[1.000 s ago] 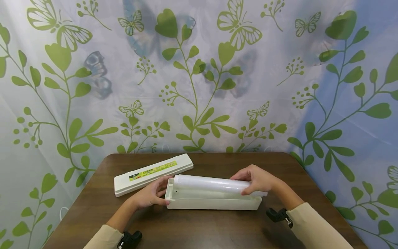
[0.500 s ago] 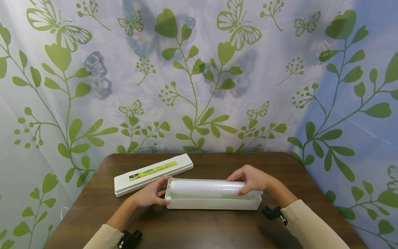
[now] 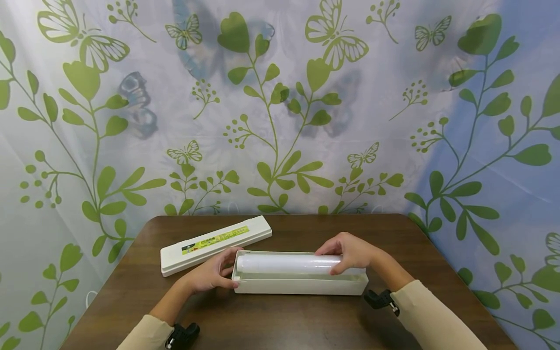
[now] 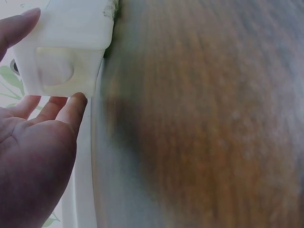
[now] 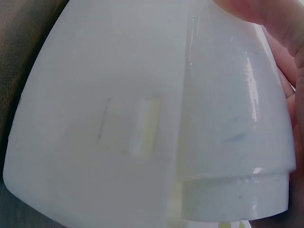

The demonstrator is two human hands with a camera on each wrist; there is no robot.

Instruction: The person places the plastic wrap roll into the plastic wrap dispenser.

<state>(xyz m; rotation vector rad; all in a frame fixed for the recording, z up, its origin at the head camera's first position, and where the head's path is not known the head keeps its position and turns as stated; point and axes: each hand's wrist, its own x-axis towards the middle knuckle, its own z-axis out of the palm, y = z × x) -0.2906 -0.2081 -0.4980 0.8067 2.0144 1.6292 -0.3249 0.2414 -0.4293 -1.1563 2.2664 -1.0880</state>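
Observation:
A long white plastic box (image 3: 302, 287) lies across the table, its top uncovered. My left hand (image 3: 213, 273) grips its left end, thumb at the front corner and fingers behind; the left wrist view shows thumb and fingers on opposite sides of that end (image 4: 90, 71). Inside the box sits a glossy white roll of cling film (image 3: 280, 264). Near its right end the roll is held by my right hand (image 3: 353, 253), thumb in front and fingers at the back. In the right wrist view the roll (image 5: 232, 118) runs beside the box wall (image 5: 85, 95).
A white lid (image 3: 253, 230) with a yellow-green label lies slantwise behind and left of the box. The brown wooden table (image 3: 280, 321) ends at a patterned curtain (image 3: 297, 146) at the back. Black wrist mounts (image 3: 379, 299) sit on both sleeves.
The right hand has moved left and slightly down with the roll. The roll, earlier tilted with its right end past the box, now lies lower and within it. The left hand stays put.

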